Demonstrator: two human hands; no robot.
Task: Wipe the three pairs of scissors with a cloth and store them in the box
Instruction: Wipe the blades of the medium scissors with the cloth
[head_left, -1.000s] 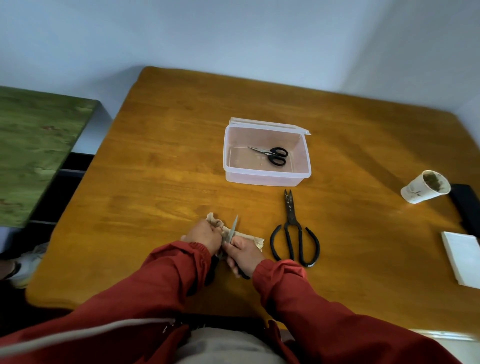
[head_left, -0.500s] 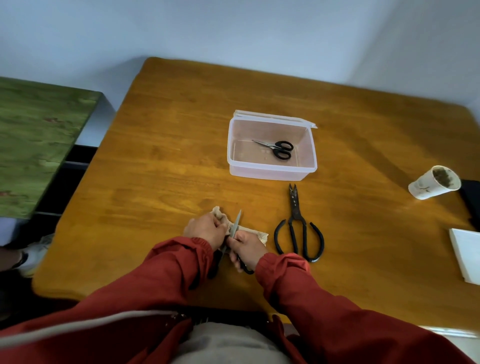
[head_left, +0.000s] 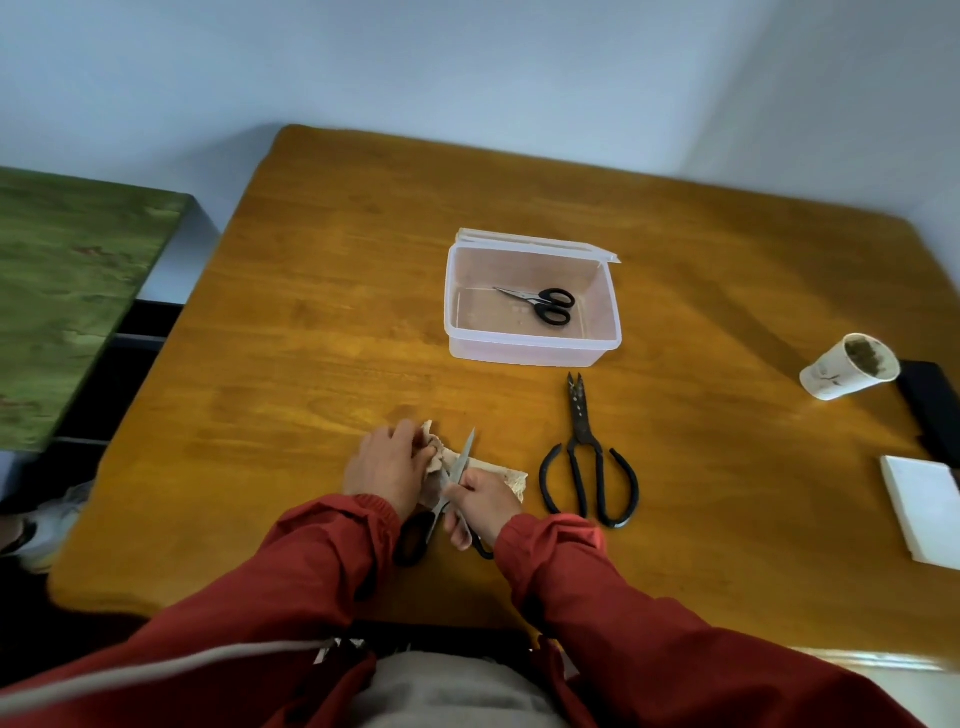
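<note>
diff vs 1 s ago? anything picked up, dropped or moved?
Almost nothing. Left hand stays on the cloth, right hand still grips the scissors being wiped; only slight shifts. Small scissors in the box and large black scissors unmoved.

The left hand (head_left: 387, 467) covers part of the cloth (head_left: 511, 479), and the right hand (head_left: 480, 506) hides the middle of the scissors (head_left: 464, 460) held between them; only a blade tip and parts of the black handles show. At the picture's right edge, the white pad (head_left: 924, 512) and the black object (head_left: 932, 405) are cut off. The contents of the paper cup (head_left: 849, 368) are too blurred to identify.
</note>
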